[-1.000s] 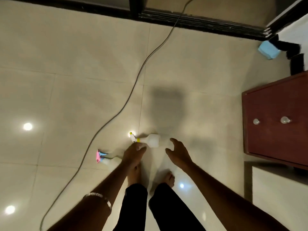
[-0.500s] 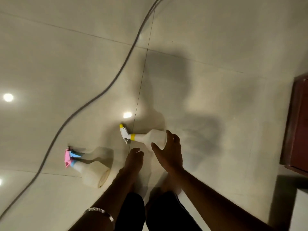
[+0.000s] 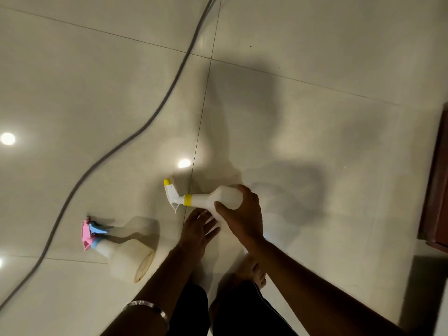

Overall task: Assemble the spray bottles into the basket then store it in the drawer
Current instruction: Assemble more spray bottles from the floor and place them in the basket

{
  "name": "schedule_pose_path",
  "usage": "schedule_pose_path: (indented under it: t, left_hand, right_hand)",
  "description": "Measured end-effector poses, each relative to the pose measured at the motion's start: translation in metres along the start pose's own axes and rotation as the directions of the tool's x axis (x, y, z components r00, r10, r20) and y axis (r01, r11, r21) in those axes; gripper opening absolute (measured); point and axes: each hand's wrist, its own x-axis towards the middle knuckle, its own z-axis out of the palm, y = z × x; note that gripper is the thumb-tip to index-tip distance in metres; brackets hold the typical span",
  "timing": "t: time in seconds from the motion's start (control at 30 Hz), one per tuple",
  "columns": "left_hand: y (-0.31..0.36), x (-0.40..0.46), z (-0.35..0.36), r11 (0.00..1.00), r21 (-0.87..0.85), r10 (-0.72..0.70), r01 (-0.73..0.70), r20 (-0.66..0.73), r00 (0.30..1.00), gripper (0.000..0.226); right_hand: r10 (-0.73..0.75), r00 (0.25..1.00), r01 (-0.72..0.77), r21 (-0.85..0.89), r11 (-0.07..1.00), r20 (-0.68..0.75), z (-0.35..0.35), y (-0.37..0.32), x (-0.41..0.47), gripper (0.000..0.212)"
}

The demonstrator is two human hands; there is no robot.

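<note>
From the head camera, the right hand (image 3: 244,214) is wrapped around the base of the yellow-capped spray bottle (image 3: 213,198) just below the centre of the frame, thumb on the near side and fingers over the far side. The bottle lies roughly level, with its nozzle pointing toward the left of the frame. Whether it is clear of the floor (image 3: 315,117) or only just touching cannot be told. The left hand (image 3: 197,230) hangs just beside it, fingers loosely spread, holding nothing.

The second bottle, the pink-and-blue spray bottle (image 3: 116,248), lies on its side at lower left, well apart from both hands. No basket is in view, so both bottles have yet to be put in it.

The grip sits on the fat end only (smooth plastic, head hanging free), so I judge the bottle could tip nozzle-down or slip as it comes up. A grey cable (image 3: 135,137) snakes from the top of the frame to the lower left, passing near the pink-and-blue bottle, and could catch a bare foot (image 3: 252,272) when the person moves for it.

The floor is glossy pale tile with thin grout lines, mirroring ceiling lights and carrying soft shadows. The room is dim. A dark red wooden cabinet (image 3: 436,190) edges in at far right.
</note>
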Motion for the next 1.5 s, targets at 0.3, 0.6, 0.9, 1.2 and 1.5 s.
schedule_pose_path:
  t: [0.3, 0.6, 0.9, 1.2, 1.5]
  left_hand:
    - [0.021, -0.042, -0.019, 0.998, -0.064, 0.017, -0.012, 0.08, 0.997, 0.037]
    - [0.054, -0.15, -0.001, 0.994, 0.088, 0.031, -0.069, 0.373, 0.927, 0.09]
    - [0.075, -0.282, 0.062, 0.908, 0.368, 0.082, -0.199, 0.311, 0.947, 0.024]
    - [0.042, -0.445, 0.154, 0.682, 0.66, 0.1, -0.315, 0.342, 0.934, 0.033]
    - [-0.05, -0.572, 0.268, 0.34, 0.806, -0.013, -0.484, 0.519, 0.855, 0.028]
  right_hand:
    - [0.041, 0.926, -0.184, 0.355, 0.917, 0.375, -0.053, -0.011, -0.022, 0.059]
    - [-0.061, 0.876, -0.248, 0.556, 0.793, 0.478, -0.106, -0.048, -0.084, 0.054]
    - [0.007, 0.969, -0.173, 0.655, 0.735, 0.248, -0.203, -0.088, -0.193, 0.043]
    - [0.161, 0.985, -0.139, 0.857, 0.497, 0.067, -0.321, -0.087, -0.328, 0.041]
    - [0.267, 0.958, 0.037, 0.971, 0.238, -0.102, -0.451, -0.023, -0.439, 0.041]
